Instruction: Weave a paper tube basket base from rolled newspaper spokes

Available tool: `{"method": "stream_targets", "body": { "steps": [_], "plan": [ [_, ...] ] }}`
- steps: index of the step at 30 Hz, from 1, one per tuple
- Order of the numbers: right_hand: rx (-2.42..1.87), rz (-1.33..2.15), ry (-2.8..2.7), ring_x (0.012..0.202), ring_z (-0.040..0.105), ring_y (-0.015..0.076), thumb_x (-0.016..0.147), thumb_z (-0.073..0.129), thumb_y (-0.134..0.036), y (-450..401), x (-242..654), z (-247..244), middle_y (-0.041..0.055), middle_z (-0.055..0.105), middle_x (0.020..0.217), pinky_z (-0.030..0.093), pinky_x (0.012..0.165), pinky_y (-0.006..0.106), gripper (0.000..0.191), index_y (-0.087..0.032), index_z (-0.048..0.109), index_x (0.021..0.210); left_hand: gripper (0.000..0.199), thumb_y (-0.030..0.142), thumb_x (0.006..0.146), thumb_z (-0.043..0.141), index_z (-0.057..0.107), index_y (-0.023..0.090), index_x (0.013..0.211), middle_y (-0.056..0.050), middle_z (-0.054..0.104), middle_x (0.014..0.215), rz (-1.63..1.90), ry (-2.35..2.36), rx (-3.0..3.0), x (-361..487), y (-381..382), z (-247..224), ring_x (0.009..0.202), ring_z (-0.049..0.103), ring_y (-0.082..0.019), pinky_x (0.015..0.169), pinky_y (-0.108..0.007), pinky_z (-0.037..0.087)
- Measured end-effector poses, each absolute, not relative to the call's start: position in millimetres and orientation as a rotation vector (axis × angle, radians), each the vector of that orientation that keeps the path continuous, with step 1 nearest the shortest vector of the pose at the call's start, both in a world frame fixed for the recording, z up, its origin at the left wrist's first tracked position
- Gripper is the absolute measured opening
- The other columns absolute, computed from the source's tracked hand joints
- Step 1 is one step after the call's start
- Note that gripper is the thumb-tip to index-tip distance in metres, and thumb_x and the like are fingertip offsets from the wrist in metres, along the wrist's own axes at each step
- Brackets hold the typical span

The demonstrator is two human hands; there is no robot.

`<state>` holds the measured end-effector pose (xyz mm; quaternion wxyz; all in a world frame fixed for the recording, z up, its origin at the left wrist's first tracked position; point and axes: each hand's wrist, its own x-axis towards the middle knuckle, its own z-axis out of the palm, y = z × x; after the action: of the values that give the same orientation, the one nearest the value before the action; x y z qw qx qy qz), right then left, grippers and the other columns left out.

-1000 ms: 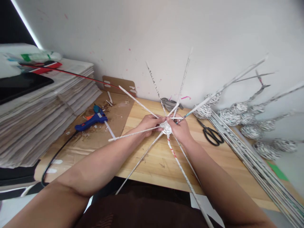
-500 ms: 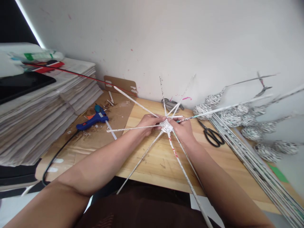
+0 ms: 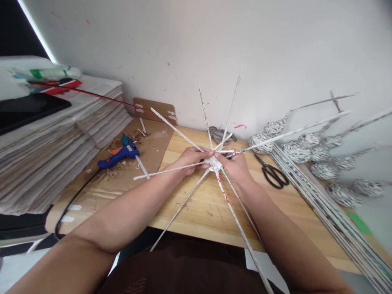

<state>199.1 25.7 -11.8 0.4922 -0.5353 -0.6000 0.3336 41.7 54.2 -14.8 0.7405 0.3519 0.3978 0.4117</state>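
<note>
Two hands (image 3: 192,160) (image 3: 235,166) on a spoked hub (image 3: 215,164), seemingly paper

I can't read any words or numbers from here. The blue glue gun (image 3: 119,157) has a small pale label (image 3: 129,152) on its side, but it is too tiny for me. One paper stick (image 3: 223,191) that slants down at the front has red marks on it, and I can't make them out. Another thin stick (image 3: 204,111) that points up has little black marks, too small to read. I see dark print on the long bundle (image 3: 318,209) and on the woven paper shapes (image 3: 295,151) at the right, but it looks too little and blurry.
</note>
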Motion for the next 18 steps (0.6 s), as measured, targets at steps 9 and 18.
{"method": "stream_targets", "body": {
  "steps": [9,18],
  "plan": [
    [-1.268,0.892,-1.348,0.054,0.053,0.0147,0.070,0.072,-0.035,29.2,198.0,-18.2,-0.0023,0.060,0.060,0.041,0.053,0.028,0.020,-0.020,0.060,0.073,0.020,0.020,0.063,0.084,0.066,0.011,0.063,0.000,0.059,0.051,1.034,0.928,0.847,47.6,51.0,-11.1,0.042,0.047,-0.006,0.040,-0.019,0.033],
    [-1.267,0.815,-1.357,0.058,0.054,0.0162,0.070,0.071,-0.036,30.4,200.0,-20.3,-0.0009,0.060,0.060,0.042,0.056,0.029,0.020,-0.020,0.060,0.068,0.020,0.023,0.057,0.084,0.071,0.012,0.066,-0.001,0.061,0.053,1.034,0.863,0.927,44.4,53.1,-12.7,0.045,0.048,-0.008,0.047,-0.023,0.033]
  ]
}}
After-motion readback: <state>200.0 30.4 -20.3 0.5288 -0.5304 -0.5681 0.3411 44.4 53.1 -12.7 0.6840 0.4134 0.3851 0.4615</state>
